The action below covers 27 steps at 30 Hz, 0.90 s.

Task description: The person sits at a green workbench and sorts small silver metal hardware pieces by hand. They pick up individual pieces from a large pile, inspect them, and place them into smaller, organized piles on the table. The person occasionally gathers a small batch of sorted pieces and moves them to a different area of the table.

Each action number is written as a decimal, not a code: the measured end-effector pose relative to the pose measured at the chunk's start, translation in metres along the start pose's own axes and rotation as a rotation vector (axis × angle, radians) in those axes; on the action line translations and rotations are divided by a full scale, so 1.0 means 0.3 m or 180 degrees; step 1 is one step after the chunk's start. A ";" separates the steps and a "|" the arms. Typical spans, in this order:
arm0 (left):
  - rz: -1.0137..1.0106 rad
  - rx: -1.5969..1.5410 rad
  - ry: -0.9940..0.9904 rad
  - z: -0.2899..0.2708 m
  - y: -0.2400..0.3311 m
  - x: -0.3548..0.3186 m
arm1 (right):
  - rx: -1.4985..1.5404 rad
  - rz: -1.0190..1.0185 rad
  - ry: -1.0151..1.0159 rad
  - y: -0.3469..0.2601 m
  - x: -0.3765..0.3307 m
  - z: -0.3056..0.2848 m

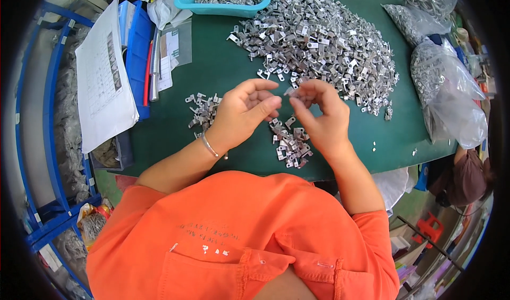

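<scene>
Over the green table, my left hand [248,107] has its thumb and forefinger apart, with the other fingers curled in. Nothing shows between its fingertips. Close to its right, my right hand [324,114] has bent fingers around a small metal bracket [290,91], whose grey edge sticks out at the fingertips. Just below and between the hands lies a small heap of bent metal brackets [292,145]. Another small heap of brackets [203,108] sits beside my left wrist. Beyond my hands spreads a large pile of similar brackets [324,42] with holes in their tabs.
A light-blue basket [183,2] of metal parts stands at the far edge of the green table [164,135]. Papers [103,82] lean on a blue bin [139,55] at left. Clear plastic bags of parts [451,95] line the right side. Blue shelving [49,114] stands far left.
</scene>
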<state>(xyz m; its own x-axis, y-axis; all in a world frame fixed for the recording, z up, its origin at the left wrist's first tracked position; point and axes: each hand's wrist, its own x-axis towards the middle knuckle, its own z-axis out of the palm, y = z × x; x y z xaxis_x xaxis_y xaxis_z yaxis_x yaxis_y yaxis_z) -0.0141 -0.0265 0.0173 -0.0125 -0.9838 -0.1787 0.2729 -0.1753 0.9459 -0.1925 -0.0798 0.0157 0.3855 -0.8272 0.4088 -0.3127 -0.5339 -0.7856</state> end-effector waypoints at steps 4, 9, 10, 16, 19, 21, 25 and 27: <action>-0.0157 0.0233 -0.0046 0.002 -0.004 -0.010 | -0.0245 -0.1439 -0.0251 0.006 -0.017 0.019; 0.1602 0.2368 0.0897 -0.141 0.002 -0.057 | -0.1330 -0.1026 -0.0184 0.064 0.051 0.031; 0.1800 0.2840 0.1058 -0.173 0.010 -0.067 | -0.1606 -0.0951 -0.0215 0.073 0.068 0.044; 0.1784 0.3696 0.1180 -0.258 0.007 -0.118 | -0.2428 -0.0940 -0.0442 0.112 0.106 0.102; 0.1993 0.3600 0.1327 -0.249 0.005 -0.117 | -0.2304 -0.1060 -0.0290 0.122 0.102 0.090; 0.1950 0.3089 0.1425 -0.195 0.005 -0.099 | -0.1896 -0.1017 -0.0235 0.099 0.094 0.076; 0.0883 0.1172 0.0388 -0.082 -0.020 -0.045 | -0.0262 -0.0774 -0.0762 -0.012 0.068 0.041; 0.0309 0.0630 0.0275 -0.068 0.007 -0.005 | 0.0070 -0.0502 -0.0795 -0.025 0.056 0.029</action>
<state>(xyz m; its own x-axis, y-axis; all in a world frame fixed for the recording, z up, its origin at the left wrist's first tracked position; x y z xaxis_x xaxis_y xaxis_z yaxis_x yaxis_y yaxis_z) 0.0060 -0.0246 0.0142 0.0894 -0.9911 -0.0987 0.0747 -0.0921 0.9929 -0.1760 -0.0882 0.0245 0.6304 -0.6642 0.4018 -0.2141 -0.6463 -0.7325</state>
